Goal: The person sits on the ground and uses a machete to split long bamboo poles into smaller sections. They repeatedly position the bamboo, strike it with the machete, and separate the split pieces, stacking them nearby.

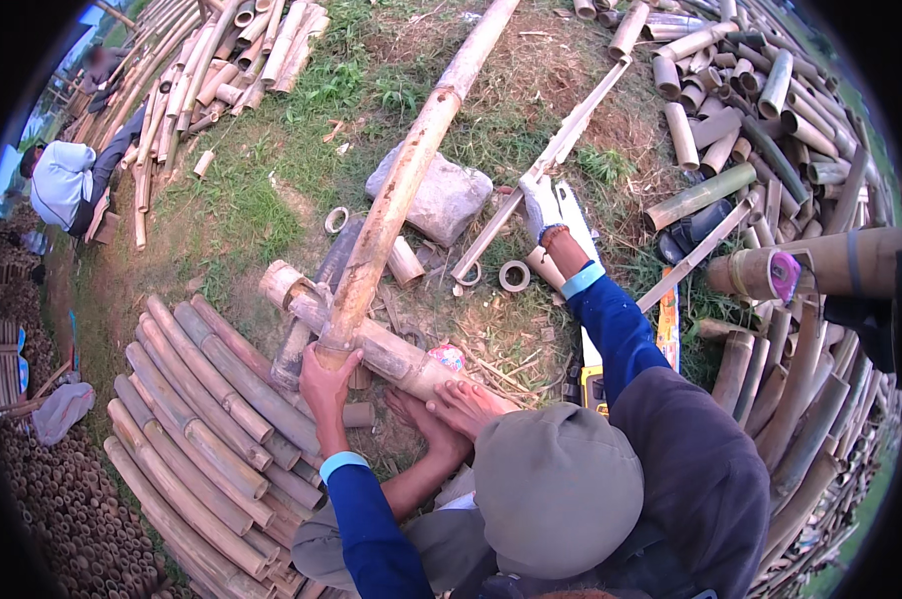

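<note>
A long bamboo pole (401, 190) rises from lower middle toward the top, resting across a shorter bamboo log (401, 354) on the ground. My bare left hand (331, 389) wraps round the pole's near end. Far to the right, my right hand (543, 212) in a white glove closes on a long split bamboo slat (576, 125), which slants up and away. Beside the right forearm lies a saw (593, 384) with a yellow handle, its blade partly hidden by the sleeve. My bare feet (456, 409) are at the log, one on top of it.
A large grey stone (436, 195) sits behind the pole, with cut bamboo rings (514, 276) nearby. Bamboo lengths lie stacked at left (206, 399), and a big heap (740, 110) fills the right. A co-worker (63, 185) bends at far left. A thick bamboo post (820, 262) juts in at right.
</note>
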Tool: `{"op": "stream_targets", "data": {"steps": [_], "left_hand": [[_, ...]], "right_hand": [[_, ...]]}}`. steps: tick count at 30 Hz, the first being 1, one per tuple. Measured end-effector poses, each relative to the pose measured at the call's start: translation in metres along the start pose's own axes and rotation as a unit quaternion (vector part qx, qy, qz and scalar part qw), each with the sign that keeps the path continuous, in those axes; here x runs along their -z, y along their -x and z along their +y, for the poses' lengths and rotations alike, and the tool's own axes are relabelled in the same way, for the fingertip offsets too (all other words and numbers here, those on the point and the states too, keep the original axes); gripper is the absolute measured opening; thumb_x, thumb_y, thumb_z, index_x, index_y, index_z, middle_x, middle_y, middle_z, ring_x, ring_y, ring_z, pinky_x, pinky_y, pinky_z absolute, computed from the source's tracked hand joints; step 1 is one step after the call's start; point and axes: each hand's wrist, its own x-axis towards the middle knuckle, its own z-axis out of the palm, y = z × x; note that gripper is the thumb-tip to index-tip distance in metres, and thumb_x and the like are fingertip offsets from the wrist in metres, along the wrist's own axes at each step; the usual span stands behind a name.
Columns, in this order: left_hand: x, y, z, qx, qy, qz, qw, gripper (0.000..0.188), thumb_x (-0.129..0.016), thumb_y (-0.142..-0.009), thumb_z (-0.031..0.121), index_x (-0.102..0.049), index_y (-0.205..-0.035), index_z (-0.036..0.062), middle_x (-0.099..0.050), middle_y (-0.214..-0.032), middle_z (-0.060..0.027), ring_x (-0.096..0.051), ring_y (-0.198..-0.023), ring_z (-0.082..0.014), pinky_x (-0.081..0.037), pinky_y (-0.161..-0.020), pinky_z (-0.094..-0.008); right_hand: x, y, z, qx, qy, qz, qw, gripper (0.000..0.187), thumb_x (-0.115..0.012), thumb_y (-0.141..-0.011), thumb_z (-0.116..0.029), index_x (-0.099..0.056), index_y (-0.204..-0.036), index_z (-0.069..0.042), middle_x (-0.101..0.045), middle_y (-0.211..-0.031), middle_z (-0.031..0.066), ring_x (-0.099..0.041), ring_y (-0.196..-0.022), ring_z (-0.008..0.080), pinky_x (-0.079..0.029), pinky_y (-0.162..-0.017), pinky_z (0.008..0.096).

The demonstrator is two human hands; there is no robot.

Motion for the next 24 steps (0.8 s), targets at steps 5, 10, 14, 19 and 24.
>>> {"op": "stream_targets", "data": {"steps": [5, 10, 14, 19, 24], "left_hand": [[-0.007, -0.002, -0.007, 0.000, 0.027, -0.004, 1.000, 0.092, -0.100, -0.070, 0.052, -0.064, -0.137, -0.0010, -0.075, -0.125, -0.0268, -0.072, -0.116, -0.0463, -0.056, -0.100, -0.0532], [-0.002, -0.005, 0.002, -0.004, -0.011, -0.012, 1.000, 0.093, -0.100, -0.070, 0.049, -0.064, -0.140, -0.0009, -0.073, -0.130, -0.0275, -0.070, -0.120, -0.0461, -0.055, -0.103, -0.0522], [-0.002, -0.001, -0.009, -0.008, -0.010, -0.014, 1.000, 0.094, -0.101, -0.071, 0.045, -0.063, -0.142, -0.0034, -0.075, -0.129, -0.0269, -0.072, -0.119, -0.0446, -0.057, -0.101, -0.0506], [0.003, -0.003, 0.006, -0.021, -0.003, -0.036, 0.999, 0.092, -0.101, -0.070, 0.042, -0.064, -0.141, -0.0030, -0.077, -0.124, -0.0275, -0.075, -0.114, -0.0432, -0.058, -0.098, -0.0491], [0.006, 0.007, -0.012, -0.028, -0.009, -0.020, 0.999, 0.091, -0.101, -0.071, 0.045, -0.066, -0.141, -0.0003, -0.076, -0.124, -0.0285, -0.075, -0.114, -0.0433, -0.058, -0.097, -0.0493]], "right_hand": [[-0.012, 0.091, -0.045, 0.080, 0.197, -0.065, 0.975, 0.025, -0.053, -0.112, -0.015, -0.042, -0.133, -0.010, -0.061, -0.103, 0.0065, -0.075, -0.081, 0.0174, -0.062, -0.068, 0.0317], [0.007, 0.110, -0.037, 0.123, 0.286, -0.149, 0.939, 0.040, -0.053, -0.109, -0.015, -0.051, -0.148, -0.007, -0.056, -0.105, 0.0020, -0.057, -0.086, 0.0090, -0.052, -0.077, 0.0270], [-0.007, 0.137, -0.057, 0.114, 0.368, -0.133, 0.913, 0.042, -0.057, -0.108, -0.019, -0.054, -0.147, -0.005, -0.058, -0.104, 0.0029, -0.057, -0.090, 0.0129, -0.052, -0.081, 0.0321], [0.072, 0.119, -0.046, 0.181, 0.451, 0.030, 0.873, 0.049, -0.057, -0.106, -0.021, -0.050, -0.151, -0.003, -0.065, -0.125, 0.0210, -0.067, -0.110, 0.0348, -0.054, -0.098, 0.0437], [0.114, 0.146, -0.052, 0.208, 0.540, 0.023, 0.816, 0.047, -0.056, -0.104, -0.019, -0.052, -0.149, -0.005, -0.065, -0.130, 0.0250, -0.067, -0.120, 0.0409, -0.054, -0.103, 0.0486]]}}
